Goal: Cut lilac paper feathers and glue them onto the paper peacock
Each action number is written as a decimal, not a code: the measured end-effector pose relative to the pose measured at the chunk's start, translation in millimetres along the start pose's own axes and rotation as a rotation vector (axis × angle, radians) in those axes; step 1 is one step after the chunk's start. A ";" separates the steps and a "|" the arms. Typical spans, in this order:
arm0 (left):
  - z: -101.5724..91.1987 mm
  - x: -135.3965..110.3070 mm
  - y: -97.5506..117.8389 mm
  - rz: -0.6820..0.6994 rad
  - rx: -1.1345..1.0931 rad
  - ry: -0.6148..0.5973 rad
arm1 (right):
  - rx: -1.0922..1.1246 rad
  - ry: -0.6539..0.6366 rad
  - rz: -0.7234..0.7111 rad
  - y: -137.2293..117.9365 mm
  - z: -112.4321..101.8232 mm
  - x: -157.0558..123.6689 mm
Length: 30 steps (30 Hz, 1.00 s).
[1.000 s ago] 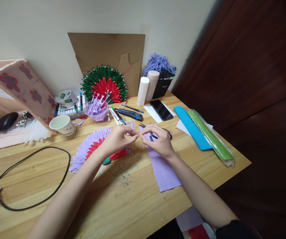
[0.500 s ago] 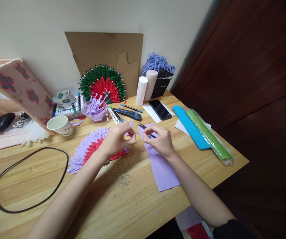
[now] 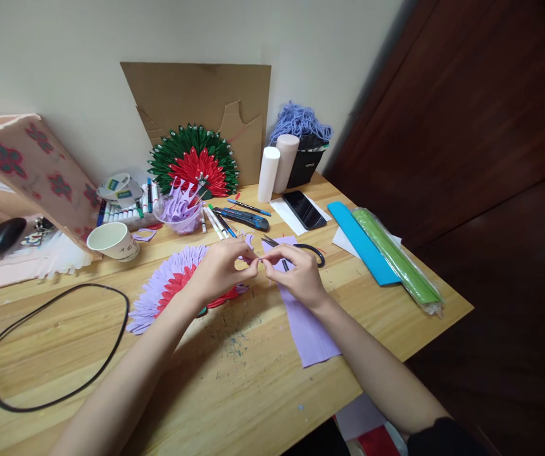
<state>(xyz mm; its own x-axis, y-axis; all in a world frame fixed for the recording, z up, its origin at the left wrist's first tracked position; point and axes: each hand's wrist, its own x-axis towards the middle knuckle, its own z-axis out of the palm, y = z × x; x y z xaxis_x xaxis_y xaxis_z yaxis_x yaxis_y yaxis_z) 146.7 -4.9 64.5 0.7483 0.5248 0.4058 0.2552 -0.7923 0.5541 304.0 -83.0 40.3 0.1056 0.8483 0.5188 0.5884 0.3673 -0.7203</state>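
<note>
My left hand [image 3: 222, 269] and my right hand [image 3: 295, 272] meet fingertip to fingertip above the wooden table [image 3: 253, 380]. Both are pinched on a small purple paper piece [image 3: 252, 254] between them. Under my left hand lies a purple and red paper fan [image 3: 168, 288]. A sheet of purple paper [image 3: 307, 329] lies under my right hand. Black-handled scissors [image 3: 300, 248] rest just beyond my right fingers.
A green and red fan [image 3: 191, 158] leans on cardboard [image 3: 196, 95] at the wall. Nearby are a bowl of purple pieces [image 3: 181, 212], pens, a paper cup [image 3: 111, 240], a phone [image 3: 304, 209], blue and green paper rolls [image 3: 386, 250] and a black cable [image 3: 63, 342] at the left.
My fingertips parted slightly half a second ago and have come back together on the purple piece. The view has shifted a little; the scissors handle now shows beyond my right hand.
</note>
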 end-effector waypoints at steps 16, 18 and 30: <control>13.8 3.0 0.6 -0.468 -0.597 0.145 | -0.084 0.243 -0.072 2.0 1.7 -1.7; 13.7 3.4 -0.7 -0.491 -0.643 0.149 | -0.087 0.239 -0.076 0.3 1.9 -2.0; 3.9 1.8 0.4 -0.364 -0.403 0.060 | 0.331 0.041 0.270 5.4 4.4 3.2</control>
<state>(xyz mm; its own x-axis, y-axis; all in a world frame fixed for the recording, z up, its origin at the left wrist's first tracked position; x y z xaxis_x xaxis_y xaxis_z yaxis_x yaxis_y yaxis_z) 150.5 -5.5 62.7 0.6165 0.7688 0.1699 0.2274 -0.3805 0.8964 303.9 -76.5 36.1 0.2565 0.9172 0.3048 0.2470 0.2427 -0.9381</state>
